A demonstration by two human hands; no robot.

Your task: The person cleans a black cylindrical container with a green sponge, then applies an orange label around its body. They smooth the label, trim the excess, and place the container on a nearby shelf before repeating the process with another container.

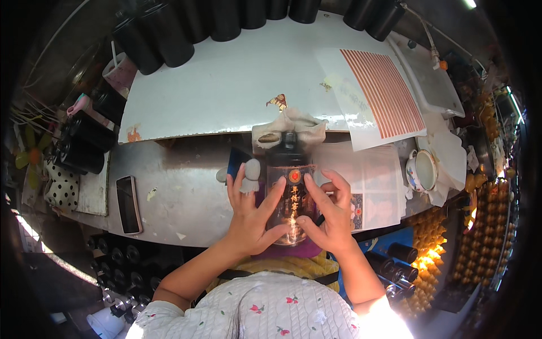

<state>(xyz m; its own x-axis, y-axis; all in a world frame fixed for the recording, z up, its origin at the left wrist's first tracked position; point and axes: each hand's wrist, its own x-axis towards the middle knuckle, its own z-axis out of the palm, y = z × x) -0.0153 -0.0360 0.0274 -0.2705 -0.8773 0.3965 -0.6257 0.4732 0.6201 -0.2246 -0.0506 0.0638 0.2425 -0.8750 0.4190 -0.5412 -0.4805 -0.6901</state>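
A black bottle (pixel 292 217) with gold lettering and a red-orange round emblem lies in front of me, its neck pointing away. Its neck rests at a crumpled pale cloth (pixel 307 129). On the left side of the bottle's face, my left hand (pixel 251 217) lays its outstretched thumb and index finger. Against its other fingers are a dark blue flat piece (pixel 237 161) and grey-white rounded pieces (pixel 251 169); whether these are held or worn is unclear. My right hand (pixel 330 217) touches the bottle's right side with index finger and thumb, the other fingers bent. A dark bit shows beside its thumb, partly hidden.
Behind the bottle is a raised white board (pixel 237 85), with several black bottles (pixel 169 37) along its far edge. A red-striped sheet (pixel 384 93) lies at right, near an enamel mug (pixel 422 171). A phone (pixel 129 204) lies at left; gold pieces (pixel 429 243) are stacked lower right.
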